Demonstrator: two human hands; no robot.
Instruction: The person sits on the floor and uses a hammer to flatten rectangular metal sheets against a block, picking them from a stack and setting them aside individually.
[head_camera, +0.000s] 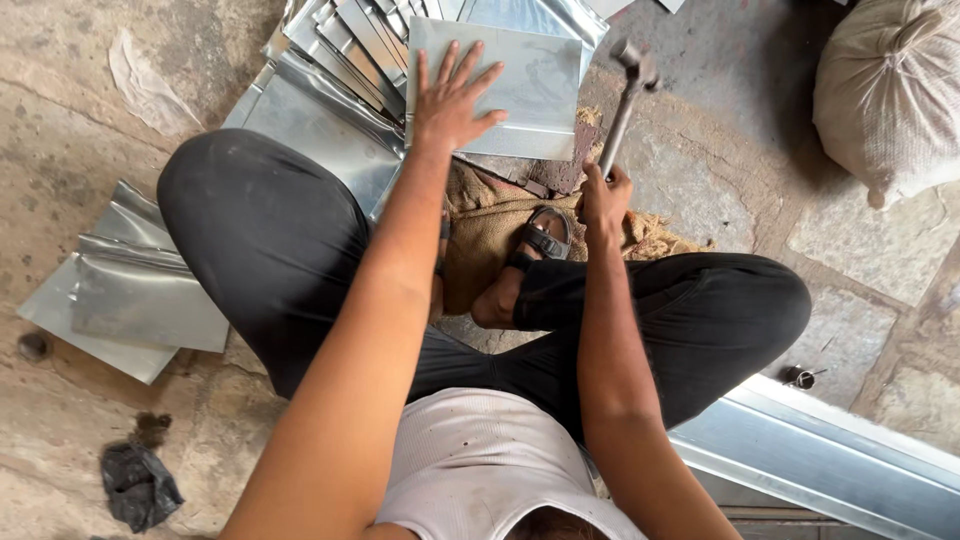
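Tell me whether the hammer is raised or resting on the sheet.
Raised. The right hand holds the hammer with its head off the metal sheet, which the left hand presses flat.

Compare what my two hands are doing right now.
The left hand lies flat, fingers spread, on a metal sheet; the right hand is closed around a hammer handle. The left hand reaches farther forward; the right hand stays close to the sandalled foot. Both are bare.
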